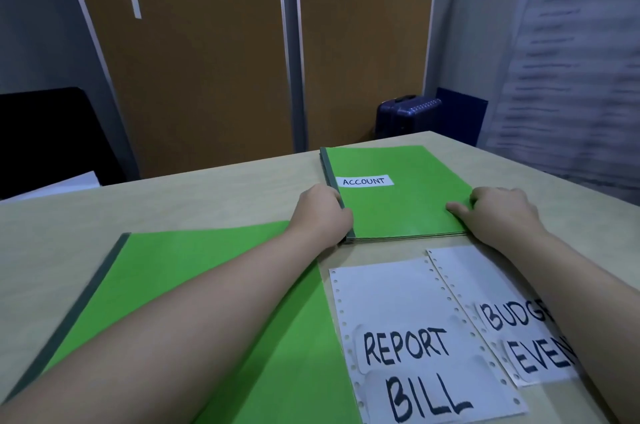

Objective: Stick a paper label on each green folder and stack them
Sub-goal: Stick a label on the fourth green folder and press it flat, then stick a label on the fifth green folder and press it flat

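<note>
A stack of green folders (398, 209) lies at the far middle of the desk, and its top folder bears a white label (364, 180) reading ACCOUNT. My left hand (320, 212) grips the stack's dark spine edge. My right hand (498, 212) holds the stack's right edge, thumb on top. Another green folder (221, 285) with no label lies nearer on the left, under my left forearm. Two label sheets lie at the near right: one (408, 337) reads REPORT and BILL, the other (512, 326) reads BUDGET and EVENT, partly covered by my right forearm.
The beige desk (173, 202) ends just behind the stack. Brown partition panels (194, 60) stand behind it, with a dark blue suitcase (405, 115) on the floor. A black object (45, 132) and a white sheet (62, 184) sit at the far left.
</note>
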